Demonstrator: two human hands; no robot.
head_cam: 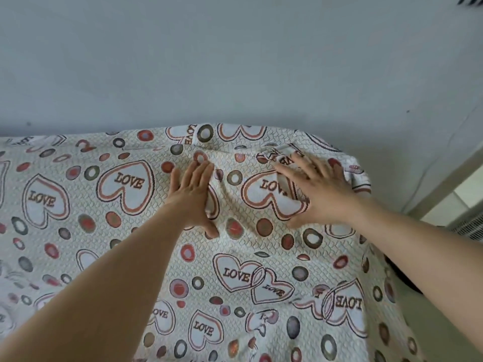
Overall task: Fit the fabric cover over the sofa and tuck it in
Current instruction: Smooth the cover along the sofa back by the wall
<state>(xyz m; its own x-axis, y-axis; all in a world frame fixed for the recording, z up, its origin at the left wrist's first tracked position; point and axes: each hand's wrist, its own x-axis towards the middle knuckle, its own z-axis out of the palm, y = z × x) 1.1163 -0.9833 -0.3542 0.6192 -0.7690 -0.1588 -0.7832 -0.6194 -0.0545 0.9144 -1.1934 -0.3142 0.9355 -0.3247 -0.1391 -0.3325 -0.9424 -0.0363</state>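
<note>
The sofa (403, 279) shows only as a dark bit at the right edge. The rest lies under the cover (248, 257), white quilted cloth with LOVE hearts and coloured rings. It is rumpled near the back, where my left hand (192, 194) and right hand (316, 189) press flat.

The sofa lies wholly hidden beneath the fabric cover (235, 257), which runs off the left and bottom edges. A dark shape (402, 279) past its right side is too covered to identify. The top corner cuts a vent (470, 0).
</note>
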